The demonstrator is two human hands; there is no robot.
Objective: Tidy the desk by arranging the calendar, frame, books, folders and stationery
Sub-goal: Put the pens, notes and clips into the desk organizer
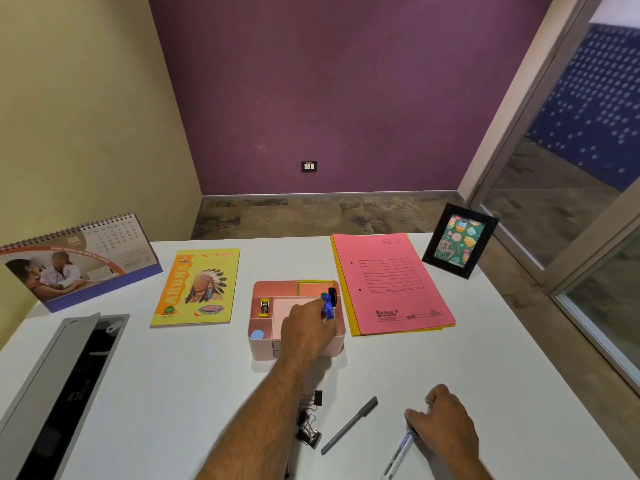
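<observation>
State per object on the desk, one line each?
calendar: standing, back left
notebook: closed, flat
folders: closed, stacked
frame: upright
organizer: open-topped, partly filled
blue marker: held by left hand over organizer
grey pen: capped, loose
white pen: under right hand
binder clips: loose

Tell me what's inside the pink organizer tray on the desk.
The tray holds a small yellow stapler, a blue round piece, sticky notes and upright markers. The left hand, gripping a blue marker, covers its right front part.
</observation>
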